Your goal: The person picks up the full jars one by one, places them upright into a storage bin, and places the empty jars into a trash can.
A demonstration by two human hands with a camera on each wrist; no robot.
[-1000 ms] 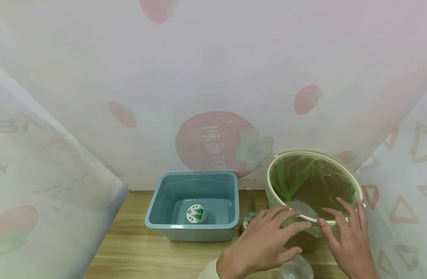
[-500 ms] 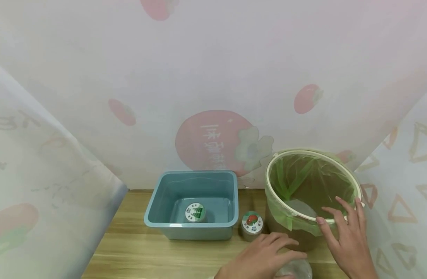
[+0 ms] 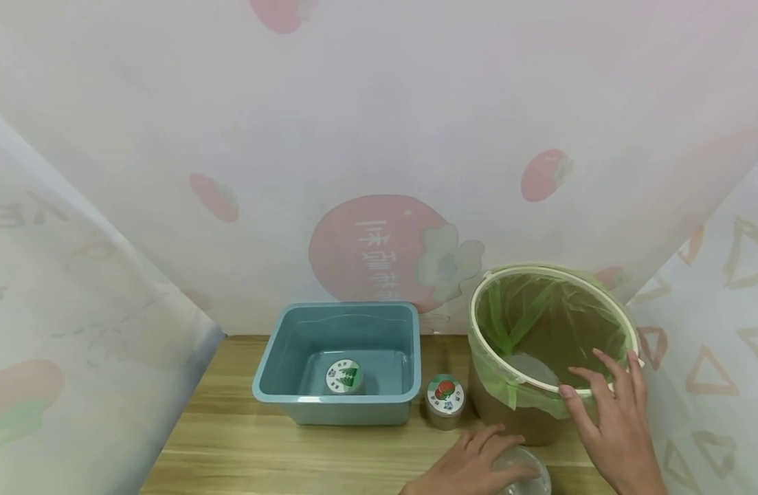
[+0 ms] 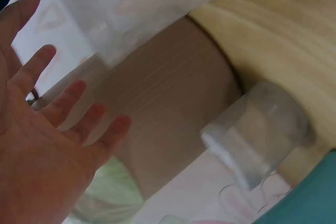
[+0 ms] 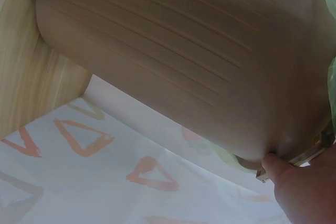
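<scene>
My left hand (image 3: 471,462), fingers spread, is right by a clear plastic container (image 3: 524,474) at the bottom edge of the head view. In the left wrist view the container (image 4: 152,9) lies beyond the fingertips, apart from them. My right hand (image 3: 615,426) rests on the white rim of a brown trash bin (image 3: 508,412) lined with a thin green bag (image 3: 496,385). Its fingers reach over the opening and its thumb lies at the front of the rim. In the right wrist view a fingertip (image 5: 270,163) touches the bin near the rim.
A blue plastic tub (image 3: 335,412) stands left of the bin, holding a jar (image 3: 344,377) with a green vegetable picture on its lid. Between tub and bin stands a clear jar (image 3: 445,402) with a tomato picture on its lid. Printed cloth hangs behind the wooden table (image 3: 261,454).
My left hand has moved down from beside the bin's rim towards the clear container, uncovering the tomato-lid jar. The right hand has stayed at the rim.
</scene>
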